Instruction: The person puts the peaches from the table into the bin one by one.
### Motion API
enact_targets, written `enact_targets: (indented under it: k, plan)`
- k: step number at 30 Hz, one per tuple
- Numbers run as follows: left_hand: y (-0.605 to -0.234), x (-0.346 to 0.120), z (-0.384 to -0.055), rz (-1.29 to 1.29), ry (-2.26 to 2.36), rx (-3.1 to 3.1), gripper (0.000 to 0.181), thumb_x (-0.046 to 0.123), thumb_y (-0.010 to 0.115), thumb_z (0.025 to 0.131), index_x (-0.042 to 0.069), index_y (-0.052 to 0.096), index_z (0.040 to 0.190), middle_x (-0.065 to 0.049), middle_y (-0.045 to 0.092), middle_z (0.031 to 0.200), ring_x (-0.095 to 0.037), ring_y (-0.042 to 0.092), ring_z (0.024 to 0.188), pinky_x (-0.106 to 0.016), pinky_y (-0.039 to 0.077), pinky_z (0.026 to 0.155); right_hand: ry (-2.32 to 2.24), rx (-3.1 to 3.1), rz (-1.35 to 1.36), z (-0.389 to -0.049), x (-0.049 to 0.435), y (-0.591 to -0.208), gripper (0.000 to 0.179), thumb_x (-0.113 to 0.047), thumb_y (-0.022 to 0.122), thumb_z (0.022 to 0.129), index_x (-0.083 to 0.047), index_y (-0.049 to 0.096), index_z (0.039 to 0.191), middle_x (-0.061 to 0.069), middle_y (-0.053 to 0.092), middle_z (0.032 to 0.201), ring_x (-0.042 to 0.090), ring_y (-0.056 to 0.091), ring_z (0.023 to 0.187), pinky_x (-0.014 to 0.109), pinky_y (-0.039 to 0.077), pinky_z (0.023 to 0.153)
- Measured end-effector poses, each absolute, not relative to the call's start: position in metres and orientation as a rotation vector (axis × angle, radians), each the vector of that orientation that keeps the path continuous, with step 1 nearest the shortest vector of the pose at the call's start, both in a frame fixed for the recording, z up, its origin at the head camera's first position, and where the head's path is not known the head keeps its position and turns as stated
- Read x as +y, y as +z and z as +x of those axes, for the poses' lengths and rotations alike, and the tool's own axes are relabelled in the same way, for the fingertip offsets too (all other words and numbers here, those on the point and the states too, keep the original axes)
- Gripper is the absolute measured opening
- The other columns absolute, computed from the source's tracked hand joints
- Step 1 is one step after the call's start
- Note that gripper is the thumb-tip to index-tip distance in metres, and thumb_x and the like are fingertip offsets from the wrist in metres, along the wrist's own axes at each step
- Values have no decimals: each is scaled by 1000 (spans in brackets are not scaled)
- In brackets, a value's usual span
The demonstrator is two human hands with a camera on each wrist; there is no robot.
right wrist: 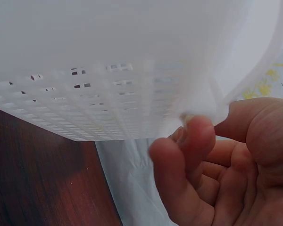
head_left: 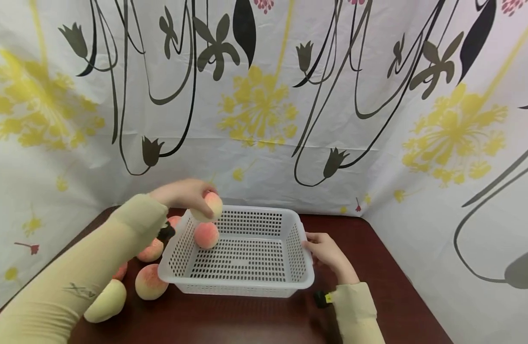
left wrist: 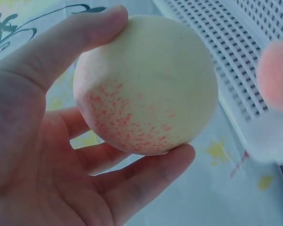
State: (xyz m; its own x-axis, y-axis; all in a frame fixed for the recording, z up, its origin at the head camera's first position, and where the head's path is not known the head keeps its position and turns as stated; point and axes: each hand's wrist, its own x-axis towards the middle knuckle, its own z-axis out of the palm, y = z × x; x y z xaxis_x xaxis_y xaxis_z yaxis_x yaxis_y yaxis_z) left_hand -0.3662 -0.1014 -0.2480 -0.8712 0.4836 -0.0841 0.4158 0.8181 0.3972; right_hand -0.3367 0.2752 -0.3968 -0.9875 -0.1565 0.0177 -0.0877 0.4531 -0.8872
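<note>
My left hand (head_left: 184, 195) holds a pale peach with red speckles (left wrist: 146, 84) over the back left corner of a white plastic basket (head_left: 242, 285). In the left wrist view, thumb and fingers curl around the fruit from opposite sides. Inside the basket, a pinker peach (head_left: 206, 235) lies against the left wall. On the basket's right side, my right hand (head_left: 328, 251) grips the rim. The right wrist view has the fingers bent at the edge of the perforated wall (right wrist: 108, 94).
Several more peaches lie on the dark wooden table (head_left: 229, 320) left of the basket, among them a red-and-yellow peach (head_left: 151, 282) and a pale one (head_left: 106, 302). My left sleeve partly covers this group. A white patterned cloth (head_left: 264, 162) hangs behind and along both sides.
</note>
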Motion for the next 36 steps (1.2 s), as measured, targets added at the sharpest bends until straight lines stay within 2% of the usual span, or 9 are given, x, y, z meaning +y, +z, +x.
enact_targets:
  k: [6,12,22,24,31,36]
  plan:
    - [-251,-58,-377,697,541,2747,55,24,77,78,10,58,128,-6,61,108,-21,57,89,-36,48,71,-1584,2637,-213,-337,276,-398,42,-11,55,96,2,53,136,11,69,77,21,54,51,33,45,43]
    - [-262,-14,-391,757,548,2719,63,24,77,80,8,52,135,-8,58,116,-20,58,94,-34,50,74,-1561,2650,-228,-336,279,-402,41,-11,55,97,3,54,135,9,69,79,19,58,55,33,45,45]
    - [-285,35,-415,949,494,2737,40,23,76,77,9,63,112,-2,61,95,-17,55,80,-30,45,69,-1537,2694,-271,-338,281,-398,39,-10,56,96,4,56,132,8,68,79,17,55,53,31,43,47]
    - [-293,43,-420,985,483,2755,41,23,77,76,9,64,113,-2,61,94,-16,54,79,-29,44,69,-1547,2703,-262,-337,281,-397,38,-10,56,96,4,56,132,9,69,80,17,55,53,31,43,47]
    - [-327,55,-420,983,429,2771,52,24,81,73,11,64,121,4,60,96,-13,54,83,-28,45,72,-1559,2666,-289,-337,279,-402,40,-9,55,96,7,54,133,12,71,93,19,66,69,33,51,56]
    - [-341,62,-422,1011,428,2829,52,23,81,71,13,64,120,2,59,101,-14,53,86,-30,46,75,-1581,2678,-270,-336,279,-401,40,-9,56,96,7,54,133,12,71,92,19,66,69,33,51,56]
